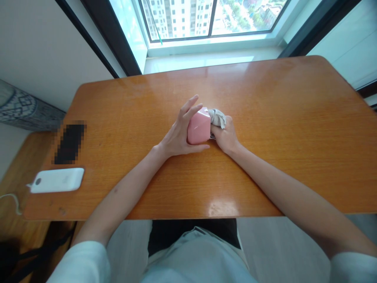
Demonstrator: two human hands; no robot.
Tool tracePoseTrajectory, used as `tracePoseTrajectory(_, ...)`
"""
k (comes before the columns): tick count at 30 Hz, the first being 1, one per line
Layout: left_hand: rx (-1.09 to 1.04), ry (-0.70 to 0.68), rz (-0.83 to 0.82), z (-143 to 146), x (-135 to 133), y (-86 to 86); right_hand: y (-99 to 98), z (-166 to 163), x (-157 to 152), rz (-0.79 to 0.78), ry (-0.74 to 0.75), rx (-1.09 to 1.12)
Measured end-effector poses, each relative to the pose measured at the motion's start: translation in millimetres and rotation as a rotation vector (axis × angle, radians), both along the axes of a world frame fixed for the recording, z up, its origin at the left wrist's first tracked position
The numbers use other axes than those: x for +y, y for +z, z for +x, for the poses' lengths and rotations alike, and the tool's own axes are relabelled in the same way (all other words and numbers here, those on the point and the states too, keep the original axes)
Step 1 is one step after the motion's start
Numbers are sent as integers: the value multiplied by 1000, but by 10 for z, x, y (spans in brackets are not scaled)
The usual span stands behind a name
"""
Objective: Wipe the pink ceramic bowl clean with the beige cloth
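Note:
A glossy pink object with a smooth, box-like face (199, 127) is at the middle of the wooden table (288, 157). My left hand (184, 131) holds it from the left, fingers over its top and thumb along its near side. On its right side, my right hand (226, 133) grips a bunched light grey cloth (218, 118) that meets the pink object. The fingertips of my right hand are partly hidden behind the object and the cloth. What kind of thing the pink object is, I cannot make out.
At the table's left end lies a white oblong device (57, 181) with a cable. Beyond it is a dark, pixelated rectangle (70, 143). A window (210, 19) with a sill (212, 59) is behind the far edge. A patterned cushion-like thing (26, 106) stands at the left.

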State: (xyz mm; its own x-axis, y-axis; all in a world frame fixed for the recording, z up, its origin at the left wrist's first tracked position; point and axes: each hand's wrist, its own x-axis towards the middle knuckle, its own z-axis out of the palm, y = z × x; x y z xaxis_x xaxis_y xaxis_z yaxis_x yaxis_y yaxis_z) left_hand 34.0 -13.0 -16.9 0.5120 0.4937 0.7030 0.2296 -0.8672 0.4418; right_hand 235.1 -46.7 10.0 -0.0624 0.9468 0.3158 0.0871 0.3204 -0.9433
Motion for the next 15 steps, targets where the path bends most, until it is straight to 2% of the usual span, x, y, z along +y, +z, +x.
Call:
tracePoseTrajectory(5,-4,-35,55,9,-26,22,-4,6,11,-11,-6,3)
tracePoseTrajectory(15,-57,34,5,52,-56,101,-51,26,25,25,-14,-53)
